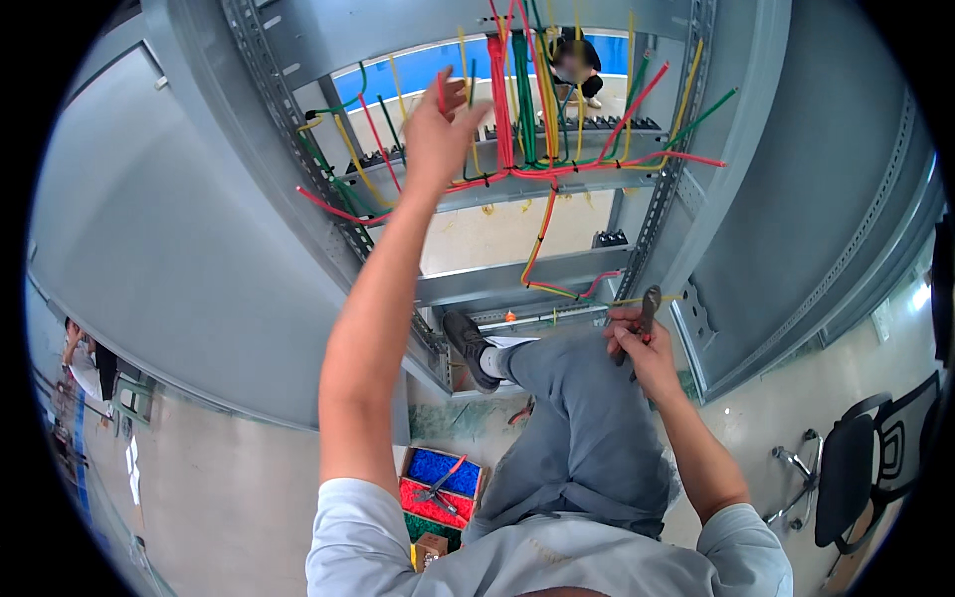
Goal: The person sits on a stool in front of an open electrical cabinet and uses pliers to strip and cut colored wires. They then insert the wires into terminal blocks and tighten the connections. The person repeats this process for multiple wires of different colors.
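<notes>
My left hand is raised to the wires on the left side of an open grey metal cabinet. Its thumb stands apart from the fingers, and a red wire runs against them; no firm grip on it shows. Pliers with a dark head and some red on the handle are held in my right hand, above my right knee, head pointing up. Tied bundles of red wires, green wires and yellow wires hang at the cabinet's middle. Loose ends fan out to both sides along a crossbar.
Below my left arm sits a divided box of small blue, red and green parts, with red-handled pliers on top. My shoe is at the cabinet's lower frame. An office chair stands right. People are behind the cabinet and far left.
</notes>
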### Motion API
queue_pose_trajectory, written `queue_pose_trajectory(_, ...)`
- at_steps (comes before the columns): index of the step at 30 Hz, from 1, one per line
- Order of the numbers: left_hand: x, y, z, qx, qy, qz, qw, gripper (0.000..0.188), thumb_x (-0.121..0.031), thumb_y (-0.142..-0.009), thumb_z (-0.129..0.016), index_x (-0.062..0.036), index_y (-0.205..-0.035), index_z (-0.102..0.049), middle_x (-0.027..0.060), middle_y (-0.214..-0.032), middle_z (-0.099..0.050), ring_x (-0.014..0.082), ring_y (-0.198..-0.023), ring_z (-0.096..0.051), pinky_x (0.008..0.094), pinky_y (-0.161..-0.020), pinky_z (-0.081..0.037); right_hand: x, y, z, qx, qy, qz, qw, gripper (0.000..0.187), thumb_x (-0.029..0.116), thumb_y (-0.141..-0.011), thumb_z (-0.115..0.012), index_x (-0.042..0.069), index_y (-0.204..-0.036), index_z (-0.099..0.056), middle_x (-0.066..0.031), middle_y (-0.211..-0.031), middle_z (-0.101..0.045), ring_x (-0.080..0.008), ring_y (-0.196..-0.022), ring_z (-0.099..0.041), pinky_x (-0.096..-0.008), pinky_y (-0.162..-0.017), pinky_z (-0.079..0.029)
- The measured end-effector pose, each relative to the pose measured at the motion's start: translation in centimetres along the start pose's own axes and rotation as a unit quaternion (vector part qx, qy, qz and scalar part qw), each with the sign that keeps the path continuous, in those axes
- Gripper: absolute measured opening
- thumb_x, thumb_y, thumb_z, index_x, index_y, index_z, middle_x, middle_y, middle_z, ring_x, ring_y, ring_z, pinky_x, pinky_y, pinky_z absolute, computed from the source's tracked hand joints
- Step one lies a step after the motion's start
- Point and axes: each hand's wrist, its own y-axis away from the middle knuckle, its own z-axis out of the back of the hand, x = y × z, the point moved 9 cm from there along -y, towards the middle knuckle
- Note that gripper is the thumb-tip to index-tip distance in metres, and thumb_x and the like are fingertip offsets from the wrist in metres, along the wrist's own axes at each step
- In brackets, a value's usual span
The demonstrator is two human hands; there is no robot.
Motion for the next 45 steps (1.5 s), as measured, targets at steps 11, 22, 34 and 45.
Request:
queue_pose_trajectory(11,3.3,-0.5,-1.7,0.056,0.277,0.195,0.939,0.038,-0.022,-0.100,-0.070,0.0008,-0.130,-0.065,0.0100,-0.114,-0.074,0.0184,-0.107,-0.072,0.0322,-0.089,-0.057,9.6,0.1,-0.6,0.093,0.450,0.097,0.883,0.033,0.030,-0.104,-0.058,0.002,-0.119,-0.066,-0.0151,-0.094,-0.068,-0.0301,-0.088,-0.066,-0.0407,-0.082,-0.052)
queue_pose_trajectory(22,3.6,-1.0,-1.6,0.064,0.307,0.158,0.936,0.031,-0.017,-0.099,-0.071,-0.0006,-0.125,-0.070,0.0092,-0.106,-0.076,0.0177,-0.097,-0.074,0.0282,-0.080,-0.057,28.3,-13.7,-14.0,-0.023,0.681,0.366,0.634,0.019,0.007,-0.090,-0.058,0.000,-0.107,-0.066,-0.0200,-0.086,-0.072,-0.0419,-0.085,-0.071,-0.0542,-0.073,-0.056)
queue_pose_trajectory(34,3.9,-0.8,-1.3,0.092,0.288,0.100,0.948,0.040,-0.016,-0.097,-0.073,-0.0010,-0.133,-0.067,0.0095,-0.105,-0.076,0.0159,-0.095,-0.074,0.0274,-0.080,-0.057,31.2,-20.5,-18.4,-0.110,0.713,0.393,0.569,0.026,0.012,-0.092,-0.055,-0.001,-0.109,-0.069,-0.0203,-0.098,-0.074,-0.0348,-0.094,-0.073,-0.0453,-0.081,-0.059)
queue_pose_trajectory(45,3.4,-0.7,-1.6,0.083,0.253,0.054,0.962,0.037,-0.017,-0.099,-0.072,-0.0031,-0.133,-0.068,0.0072,-0.102,-0.076,0.0131,-0.092,-0.074,0.0262,-0.078,-0.057,31.3,-20.1,-18.8,-0.103,0.715,0.335,0.605,0.035,0.015,-0.094,-0.051,-0.003,-0.121,-0.063,-0.0237,-0.106,-0.072,-0.0383,-0.097,-0.071,-0.0490,-0.085,-0.056)
